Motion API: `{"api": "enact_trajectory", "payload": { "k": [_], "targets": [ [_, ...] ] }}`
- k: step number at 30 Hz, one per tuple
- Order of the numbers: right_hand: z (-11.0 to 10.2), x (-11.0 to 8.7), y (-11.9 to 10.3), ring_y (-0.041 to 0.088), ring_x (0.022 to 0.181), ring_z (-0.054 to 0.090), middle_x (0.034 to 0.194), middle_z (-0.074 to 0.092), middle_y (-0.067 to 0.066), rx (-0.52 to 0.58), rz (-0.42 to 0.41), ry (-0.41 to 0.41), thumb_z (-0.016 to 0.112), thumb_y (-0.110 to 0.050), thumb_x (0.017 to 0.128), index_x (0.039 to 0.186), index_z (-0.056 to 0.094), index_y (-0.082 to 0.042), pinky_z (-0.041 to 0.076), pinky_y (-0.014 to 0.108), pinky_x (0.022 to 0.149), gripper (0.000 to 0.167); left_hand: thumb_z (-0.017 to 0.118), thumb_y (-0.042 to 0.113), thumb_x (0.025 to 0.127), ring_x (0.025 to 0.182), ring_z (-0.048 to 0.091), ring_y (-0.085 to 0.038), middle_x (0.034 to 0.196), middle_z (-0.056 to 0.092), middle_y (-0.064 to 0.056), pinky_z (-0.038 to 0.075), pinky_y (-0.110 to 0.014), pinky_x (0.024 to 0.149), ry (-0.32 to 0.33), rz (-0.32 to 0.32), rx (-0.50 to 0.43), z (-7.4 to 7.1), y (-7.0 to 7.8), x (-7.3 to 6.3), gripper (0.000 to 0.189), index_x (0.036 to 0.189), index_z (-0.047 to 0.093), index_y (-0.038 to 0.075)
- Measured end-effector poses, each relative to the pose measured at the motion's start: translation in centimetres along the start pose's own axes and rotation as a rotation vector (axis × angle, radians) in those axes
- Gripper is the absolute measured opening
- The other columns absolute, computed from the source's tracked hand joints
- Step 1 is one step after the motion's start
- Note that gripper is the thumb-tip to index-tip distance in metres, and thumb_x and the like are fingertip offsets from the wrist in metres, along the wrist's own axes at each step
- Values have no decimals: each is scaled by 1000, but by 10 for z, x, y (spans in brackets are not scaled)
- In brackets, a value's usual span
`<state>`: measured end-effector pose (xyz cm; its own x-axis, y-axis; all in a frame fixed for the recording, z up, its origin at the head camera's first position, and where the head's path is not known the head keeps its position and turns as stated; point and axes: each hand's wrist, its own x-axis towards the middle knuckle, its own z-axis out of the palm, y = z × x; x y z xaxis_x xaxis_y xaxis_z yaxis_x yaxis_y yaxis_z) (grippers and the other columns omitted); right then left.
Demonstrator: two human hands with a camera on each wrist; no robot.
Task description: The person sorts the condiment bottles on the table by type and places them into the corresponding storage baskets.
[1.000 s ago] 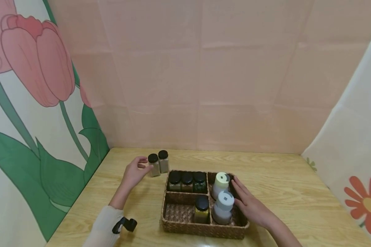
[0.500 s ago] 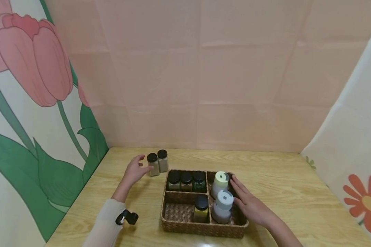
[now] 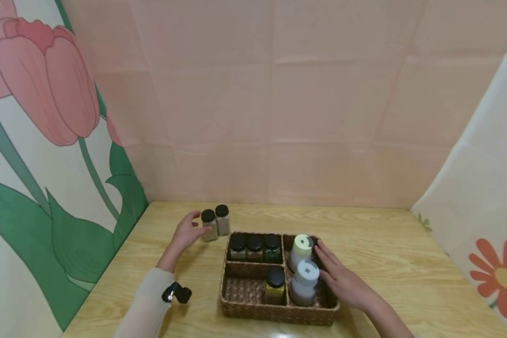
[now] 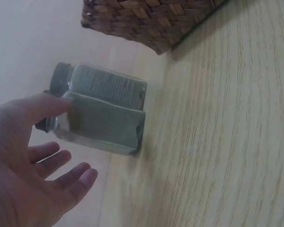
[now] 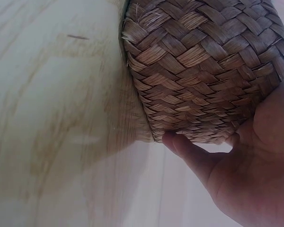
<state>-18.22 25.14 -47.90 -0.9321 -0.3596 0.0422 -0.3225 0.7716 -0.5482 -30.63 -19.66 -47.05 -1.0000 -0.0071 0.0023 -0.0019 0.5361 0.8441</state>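
Note:
My left hand (image 3: 187, 233) is beside the nearer of two clear jars with black lids. In the left wrist view its thumb (image 4: 52, 105) lies at the shoulder of that jar (image 4: 102, 124), while the bent fingers stay apart from it. Another jar (image 3: 223, 224) of the same kind stands close behind. My right hand (image 3: 342, 279) rests along the right side of a woven basket (image 3: 279, 313). In the right wrist view, fingertips (image 5: 180, 142) touch the basket's woven outer wall (image 5: 189, 80), and part of that hand is out of frame.
In the basket's back left compartment stand several black-lidded jars (image 3: 255, 249). A jar with yellow contents (image 3: 274, 288) is in the front left one. A yellow-capped bottle (image 3: 302, 251) and a white-capped bottle (image 3: 305, 284) fill the right one. A pink cloth (image 3: 270, 117) hangs behind the table.
My left forearm has shifted slightly to the right and turned a little, with the hand still by the nearer jar. My right hand, the basket and the jars keep their places.

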Motion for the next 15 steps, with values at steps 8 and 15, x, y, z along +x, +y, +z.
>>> {"api": "enact_trajectory", "payload": {
  "k": [8, 15],
  "targets": [
    [0, 1, 1, 43, 150, 22, 170, 6, 13, 2, 10, -16, 43, -33, 110, 164, 15, -14, 36, 65, 110, 64, 77, 25, 90, 132, 49, -43, 155, 42, -22, 51, -55, 99, 3, 14, -9, 6, -2, 4, 78, 154, 39, 1],
    [2, 2, 2, 43, 150, 22, 171, 5, 12, -5, 11, -17, 43, -31, 110, 164, 14, -14, 34, 64, 111, 64, 77, 24, 90, 129, 52, -42, 154, 43, -24, 53, -52, 96, 4, 9, -6, 12, -5, 8, 79, 154, 38, 0]
  ]
}}
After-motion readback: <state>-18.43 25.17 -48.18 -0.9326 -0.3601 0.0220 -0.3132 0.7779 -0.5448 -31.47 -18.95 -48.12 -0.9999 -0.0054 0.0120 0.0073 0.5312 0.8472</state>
